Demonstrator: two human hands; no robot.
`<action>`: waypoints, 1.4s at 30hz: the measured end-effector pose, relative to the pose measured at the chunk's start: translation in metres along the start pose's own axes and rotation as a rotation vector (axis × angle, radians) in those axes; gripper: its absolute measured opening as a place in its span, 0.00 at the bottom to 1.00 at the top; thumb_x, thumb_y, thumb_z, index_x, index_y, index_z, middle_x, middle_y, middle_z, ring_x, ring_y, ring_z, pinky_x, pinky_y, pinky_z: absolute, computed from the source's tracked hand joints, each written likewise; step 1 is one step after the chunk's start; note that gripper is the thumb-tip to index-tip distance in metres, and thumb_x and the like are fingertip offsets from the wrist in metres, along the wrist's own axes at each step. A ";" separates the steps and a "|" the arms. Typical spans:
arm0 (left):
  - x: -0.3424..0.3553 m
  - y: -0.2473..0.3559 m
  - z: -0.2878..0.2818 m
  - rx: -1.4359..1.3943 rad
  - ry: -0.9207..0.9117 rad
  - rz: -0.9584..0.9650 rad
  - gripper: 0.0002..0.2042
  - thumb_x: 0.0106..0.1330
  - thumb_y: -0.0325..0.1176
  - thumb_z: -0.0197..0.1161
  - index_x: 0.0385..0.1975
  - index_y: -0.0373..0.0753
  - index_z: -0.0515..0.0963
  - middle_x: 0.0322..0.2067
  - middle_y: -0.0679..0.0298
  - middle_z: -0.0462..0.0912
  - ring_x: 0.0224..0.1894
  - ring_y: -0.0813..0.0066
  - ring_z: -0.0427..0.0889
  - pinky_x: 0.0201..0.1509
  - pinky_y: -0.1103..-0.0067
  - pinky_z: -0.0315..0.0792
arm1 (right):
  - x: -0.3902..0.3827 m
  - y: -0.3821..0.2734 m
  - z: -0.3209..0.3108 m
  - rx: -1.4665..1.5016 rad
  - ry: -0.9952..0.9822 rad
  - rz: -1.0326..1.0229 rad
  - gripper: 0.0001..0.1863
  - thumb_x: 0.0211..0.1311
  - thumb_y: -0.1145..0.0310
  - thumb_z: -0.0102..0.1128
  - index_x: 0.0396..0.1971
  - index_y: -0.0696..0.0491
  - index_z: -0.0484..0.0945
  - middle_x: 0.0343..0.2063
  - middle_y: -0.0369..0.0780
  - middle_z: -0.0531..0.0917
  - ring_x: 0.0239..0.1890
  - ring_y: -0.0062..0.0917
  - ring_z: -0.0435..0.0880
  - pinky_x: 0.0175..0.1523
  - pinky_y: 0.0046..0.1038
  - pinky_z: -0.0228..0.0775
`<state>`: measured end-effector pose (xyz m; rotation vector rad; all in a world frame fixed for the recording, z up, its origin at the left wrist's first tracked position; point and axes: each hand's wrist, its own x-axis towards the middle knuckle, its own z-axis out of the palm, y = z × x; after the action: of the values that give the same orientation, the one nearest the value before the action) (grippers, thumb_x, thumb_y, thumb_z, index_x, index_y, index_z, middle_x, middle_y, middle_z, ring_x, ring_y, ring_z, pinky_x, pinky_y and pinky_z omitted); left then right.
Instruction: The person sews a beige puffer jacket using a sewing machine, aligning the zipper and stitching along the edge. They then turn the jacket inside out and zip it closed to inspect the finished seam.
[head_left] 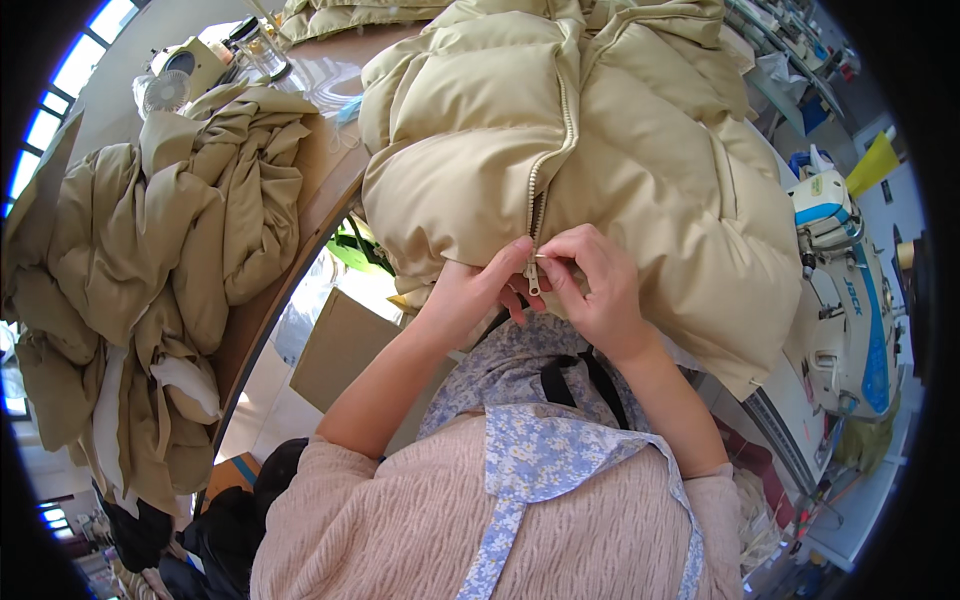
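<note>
A beige quilted puffer jacket [660, 170] lies over the table edge in front of me. Its metal-toothed zipper [568, 120] runs down the middle to the hem, with a small gap between the tooth rows just above my hands. My left hand [478, 290] grips the zipper's lower end, thumb on top and fingers tucked behind the fabric. Between my hands hangs the zipper pull [534, 280]. Just right of it, my right hand [600, 285] is closed in a pinch of thumb and finger. A thin pale sliver shows at that fingertip, too small to name.
Crumpled beige garments [190, 200] are heaped at the left on the brown-edged table. Behind them stand a small fan [166, 92] and a clear jar [262, 52]. A white-and-blue sewing machine [845, 300] stands at the right. Below the left table edge is a cardboard box [345, 345].
</note>
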<state>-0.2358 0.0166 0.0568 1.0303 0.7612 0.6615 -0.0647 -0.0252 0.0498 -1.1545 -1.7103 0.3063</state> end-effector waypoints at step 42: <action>0.005 -0.012 0.000 0.244 0.096 0.313 0.13 0.77 0.36 0.55 0.42 0.29 0.78 0.28 0.63 0.82 0.27 0.77 0.83 0.29 0.80 0.80 | -0.008 -0.012 -0.013 0.298 -0.183 0.419 0.04 0.57 0.76 0.68 0.29 0.58 0.81 0.29 0.37 0.80 0.35 0.27 0.79 0.42 0.28 0.71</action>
<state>-0.2317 0.0160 0.0449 1.3657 0.7852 0.9067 -0.0600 -0.0417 0.0586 -1.2802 -1.4982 0.9175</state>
